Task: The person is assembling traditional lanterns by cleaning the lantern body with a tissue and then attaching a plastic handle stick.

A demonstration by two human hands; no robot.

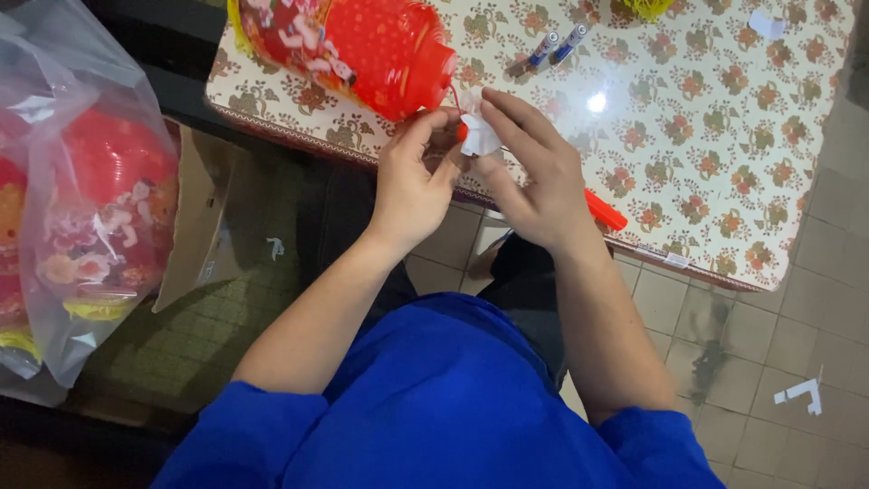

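At table edge, left hand (412,186) and right hand (534,177) pinch a small white paper (478,134) around a red piece, beside the red lantern (362,45) lying on the floral tablecloth (724,136). Two batteries (554,47) farther back. Red stick (605,210) mostly hidden behind right wrist. Tiled floor (769,335) below, bagged lanterns (90,217) at left, cut off. The red piece is too covered to identify.

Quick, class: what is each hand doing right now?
Left hand: closed, pinching a small red part by the red lantern.
Right hand: closed, holding white paper.
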